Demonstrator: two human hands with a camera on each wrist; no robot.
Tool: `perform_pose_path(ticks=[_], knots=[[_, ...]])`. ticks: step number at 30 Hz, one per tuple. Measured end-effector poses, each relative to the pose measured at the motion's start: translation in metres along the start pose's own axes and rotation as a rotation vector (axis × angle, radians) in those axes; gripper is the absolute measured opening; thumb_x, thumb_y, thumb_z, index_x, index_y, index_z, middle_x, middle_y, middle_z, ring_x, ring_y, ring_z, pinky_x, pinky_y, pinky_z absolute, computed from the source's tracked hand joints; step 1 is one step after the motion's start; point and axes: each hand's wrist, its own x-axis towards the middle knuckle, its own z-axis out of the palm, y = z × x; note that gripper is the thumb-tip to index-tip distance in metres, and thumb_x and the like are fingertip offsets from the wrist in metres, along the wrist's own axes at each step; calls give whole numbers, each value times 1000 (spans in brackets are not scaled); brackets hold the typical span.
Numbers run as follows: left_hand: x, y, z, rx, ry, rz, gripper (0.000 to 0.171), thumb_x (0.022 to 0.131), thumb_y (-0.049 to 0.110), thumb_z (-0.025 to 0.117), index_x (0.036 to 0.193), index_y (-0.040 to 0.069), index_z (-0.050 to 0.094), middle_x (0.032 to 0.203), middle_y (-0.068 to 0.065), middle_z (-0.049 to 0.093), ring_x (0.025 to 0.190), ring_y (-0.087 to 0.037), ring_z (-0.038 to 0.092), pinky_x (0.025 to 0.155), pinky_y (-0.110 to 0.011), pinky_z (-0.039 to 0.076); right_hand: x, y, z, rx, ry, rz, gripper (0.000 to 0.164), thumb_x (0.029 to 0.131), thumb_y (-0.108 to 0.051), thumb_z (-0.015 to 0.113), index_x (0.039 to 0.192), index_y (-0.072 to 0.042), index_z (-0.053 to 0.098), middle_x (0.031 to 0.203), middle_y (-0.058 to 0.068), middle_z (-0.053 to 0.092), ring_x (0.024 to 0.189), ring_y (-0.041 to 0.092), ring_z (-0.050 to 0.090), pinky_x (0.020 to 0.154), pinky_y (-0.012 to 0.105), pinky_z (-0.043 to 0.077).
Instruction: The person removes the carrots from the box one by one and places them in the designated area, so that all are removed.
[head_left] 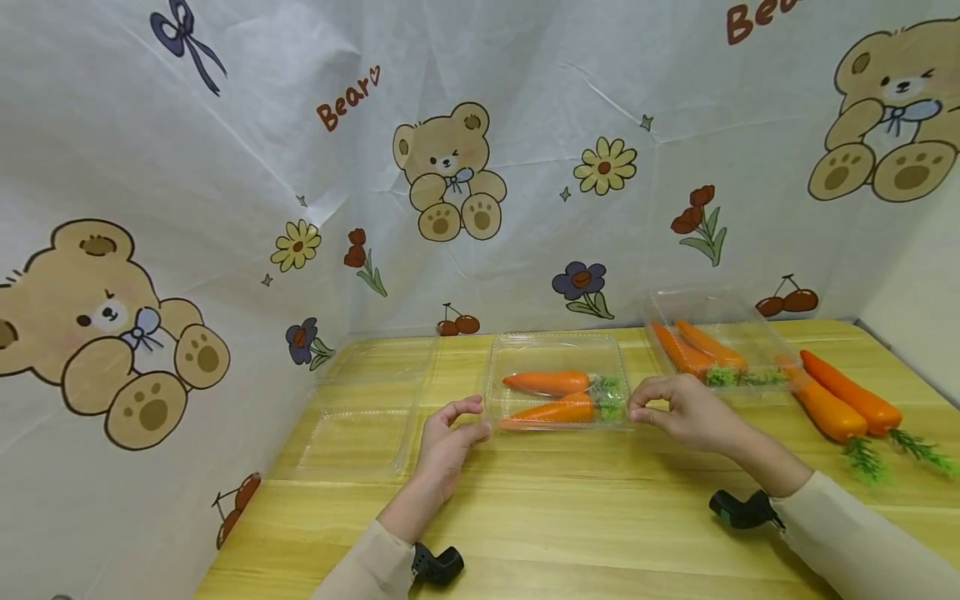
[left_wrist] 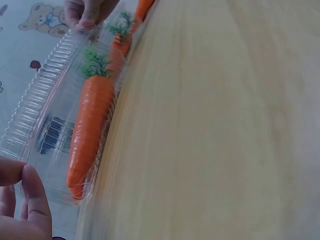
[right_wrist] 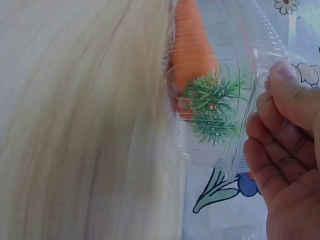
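A clear plastic clamshell box (head_left: 555, 346) with two orange carrots (head_left: 551, 382) in it, green tops to the right, stands at mid-table between the hands. Its lid is down over the carrots. My left hand (head_left: 442, 446) pinches the box's left edge between thumb and fingers. On the opposite side, my right hand (head_left: 686, 412) grips the right edge, thumb (right_wrist: 285, 75) against the bent index finger and the other fingers curled below. In the left wrist view, the carrot (left_wrist: 90, 127) shows through the ribbed clear wall.
At the left lies another clear box (head_left: 360, 421) with its lid open. To the right, a clear box (head_left: 723, 304) holds orange carrots. Two loose carrots (head_left: 851, 396) lie near the table's right edge. Behind the table hangs a bear-printed sheet (head_left: 525, 275).
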Motion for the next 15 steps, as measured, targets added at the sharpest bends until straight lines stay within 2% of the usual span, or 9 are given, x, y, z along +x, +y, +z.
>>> perform_pose_path(ticks=[1,5,8,12,15], knots=[[0,0,0,2,1,0,19,83,-9,73,98,3,69,146,-16,57,109,-23,60,76,-25,58,0,1,0,3,-3,-5,19,89,-8,77,86,-26,74,90,-16,73,91,3,70,91,13,54],[0,-2,-2,4,-3,-3,20,84,-9,73,100,3,68,146,-16,57,123,-31,53,77,-26,58,-1,6,-1,17,-14,-45,11,92,-10,76,88,-21,75,89,-9,74,90,3,69,93,8,50],[0,-2,-1,5,2,-1,25,84,-9,72,106,2,66,145,-14,56,118,-31,55,78,-27,59,0,7,-6,27,-11,-71,9,93,-10,74,89,-18,74,89,-5,74,88,3,68,86,10,52],[0,-1,0,13,11,14,32,83,-8,73,112,1,62,142,-14,57,112,-27,57,78,-28,59,3,5,-15,40,6,-79,14,93,-11,73,91,-24,72,90,-3,73,87,3,66,78,15,53],[1,0,0,9,8,16,32,83,-8,72,112,-1,62,142,-14,58,117,-32,56,77,-28,59,5,3,-19,60,-2,-77,18,93,-10,73,93,-28,72,90,-2,73,87,3,65,77,15,53]])
